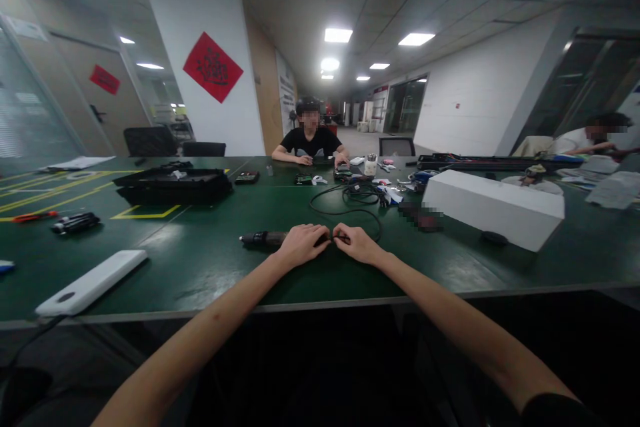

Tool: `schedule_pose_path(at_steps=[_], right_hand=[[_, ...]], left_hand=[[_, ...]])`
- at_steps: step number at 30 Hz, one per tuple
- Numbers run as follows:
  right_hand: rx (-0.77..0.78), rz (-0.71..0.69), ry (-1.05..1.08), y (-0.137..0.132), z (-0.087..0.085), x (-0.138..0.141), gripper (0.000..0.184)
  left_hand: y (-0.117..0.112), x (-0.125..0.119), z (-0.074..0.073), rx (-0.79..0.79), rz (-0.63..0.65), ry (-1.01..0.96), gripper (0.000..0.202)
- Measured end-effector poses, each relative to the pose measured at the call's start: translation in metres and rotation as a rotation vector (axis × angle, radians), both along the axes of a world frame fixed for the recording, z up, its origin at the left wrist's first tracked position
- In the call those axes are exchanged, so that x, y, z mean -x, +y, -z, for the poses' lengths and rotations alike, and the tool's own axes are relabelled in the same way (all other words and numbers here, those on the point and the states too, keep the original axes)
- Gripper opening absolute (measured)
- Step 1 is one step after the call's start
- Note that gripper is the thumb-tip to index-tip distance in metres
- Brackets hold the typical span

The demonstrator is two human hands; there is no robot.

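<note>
The left hand (304,245) is closed over the rear part of a dark power screwdriver (260,238), which lies on the green table (210,280) with its metal tip pointing left. The right hand (356,245) is just beside it, fingers curled inward toward the left fingertips at the tool's back end; something dark shows between the fingers, but whether they grip it I cannot tell. A black cable (345,213) curves across the table just beyond the hands, one stretch passing behind the right hand, the rest looped farther back. To the right of the cable, a long white box (493,210) stands at an angle, a dark oval piece (494,238) by its lower edge. On the left, near the table's front edge, lies a long white device (95,282); beyond it are a bundle of dark tools (76,223) and an orange-handled tool (35,217), with a black tray (175,187) to their right. On the far side, a person in a black top (313,141) sits with both hands on the table, near a small circuit board (303,179) and a pale jar (371,165). Another person (583,141) leans in at far right.
</note>
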State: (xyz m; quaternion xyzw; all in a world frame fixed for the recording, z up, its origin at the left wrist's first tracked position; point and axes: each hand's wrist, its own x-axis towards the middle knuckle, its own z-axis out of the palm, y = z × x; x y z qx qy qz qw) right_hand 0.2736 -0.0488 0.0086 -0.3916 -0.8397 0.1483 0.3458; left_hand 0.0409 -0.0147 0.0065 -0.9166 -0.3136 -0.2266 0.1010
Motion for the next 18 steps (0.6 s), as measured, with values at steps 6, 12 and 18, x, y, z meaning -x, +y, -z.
schedule_pose_path(at_steps=[6,12,18], right_hand=[[-0.023,-0.006,-0.019,0.008,0.007,-0.003,0.006],[-0.052,0.02,-0.027,0.015,0.013,-0.004,0.001],[-0.068,0.029,-0.038,0.015,0.015,-0.005,0.005]], left_hand=[[-0.002,-0.001,-0.001,-0.027,0.207,-0.041,0.03],[-0.004,-0.007,-0.002,0.001,0.237,-0.063,0.036],[0.001,-0.004,0.003,0.028,0.196,-0.06,0.041]])
